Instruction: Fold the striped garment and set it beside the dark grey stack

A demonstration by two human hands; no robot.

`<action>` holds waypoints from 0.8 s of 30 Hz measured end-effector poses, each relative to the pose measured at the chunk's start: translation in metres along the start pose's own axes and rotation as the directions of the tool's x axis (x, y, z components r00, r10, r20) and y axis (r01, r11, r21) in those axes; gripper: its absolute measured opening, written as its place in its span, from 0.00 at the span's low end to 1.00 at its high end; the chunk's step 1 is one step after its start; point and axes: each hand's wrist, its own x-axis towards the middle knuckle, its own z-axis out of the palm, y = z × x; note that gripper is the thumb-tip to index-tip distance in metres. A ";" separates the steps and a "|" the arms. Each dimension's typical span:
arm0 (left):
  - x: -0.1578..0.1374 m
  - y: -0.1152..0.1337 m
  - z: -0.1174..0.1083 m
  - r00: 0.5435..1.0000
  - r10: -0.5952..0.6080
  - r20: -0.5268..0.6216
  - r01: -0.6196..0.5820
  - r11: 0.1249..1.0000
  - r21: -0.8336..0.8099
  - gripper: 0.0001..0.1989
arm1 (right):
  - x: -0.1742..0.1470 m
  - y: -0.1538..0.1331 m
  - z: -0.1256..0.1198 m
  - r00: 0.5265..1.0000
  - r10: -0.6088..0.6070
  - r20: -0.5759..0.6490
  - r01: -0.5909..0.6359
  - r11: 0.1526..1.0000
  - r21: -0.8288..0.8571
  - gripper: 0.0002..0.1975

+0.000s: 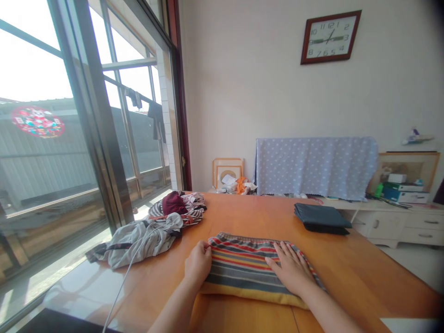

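Observation:
A striped garment (243,268) in grey, red, orange and yellow lies flat on the wooden table in front of me, its gathered elastic waistband along the far edge. My left hand (199,262) is closed in a pinch on the garment's far left corner. Spread across the right part of the cloth is my right hand (291,268), palm down with its fingers stretched out. Whether the garment is shorts or trousers folded over, I cannot tell.
At the table's left edge lies a heap of crumpled clothes: a grey garment (142,240) with a pale cord over it, and a maroon and striped pile (178,208). Folded dark cloth (321,217) rests at the back right of the table (364,273). A window stands on the left.

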 end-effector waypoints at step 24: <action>0.007 0.065 0.059 0.841 0.489 0.233 -0.541 0.754 0.373 0.27 | 0.013 0.053 -0.049 0.948 0.292 -0.129 -0.161 0.786 0.597 0.21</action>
